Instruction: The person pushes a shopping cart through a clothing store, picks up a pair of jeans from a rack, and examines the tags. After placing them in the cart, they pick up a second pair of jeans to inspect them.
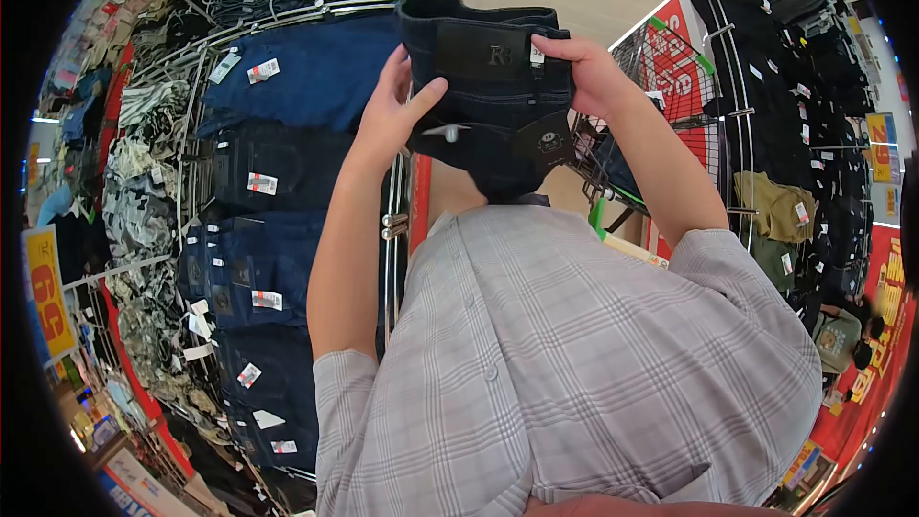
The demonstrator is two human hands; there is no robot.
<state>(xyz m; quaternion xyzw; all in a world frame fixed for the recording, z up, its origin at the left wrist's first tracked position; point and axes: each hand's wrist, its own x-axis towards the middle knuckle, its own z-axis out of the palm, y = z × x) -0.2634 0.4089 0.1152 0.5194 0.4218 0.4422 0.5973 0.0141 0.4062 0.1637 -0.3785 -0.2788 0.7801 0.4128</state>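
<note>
Head view: left hand and right hand grip the folded dark denim jeans at opposite sides; should either thumb slacken, the jeans could slip or unfold.

Dark jeans were noted as matt, denim-like cloth with raised stitching. The waistband patch was seen as smooth and leather-like; the swing tag was recorded as dark card, pale-printed. Whether the small pale fastener was made of plastic or metal could not be told. The shirt was made of thin, matt woven cloth, softly creased; its buttons were logged as smooth, plastic-looking. Stacked jeans: matt denim, fitted with paper-like price tickets. Rails were finished in glossy, chrome-like metal. On the cart, thin wire was observed, trimmed with smooth green plastic.
</note>
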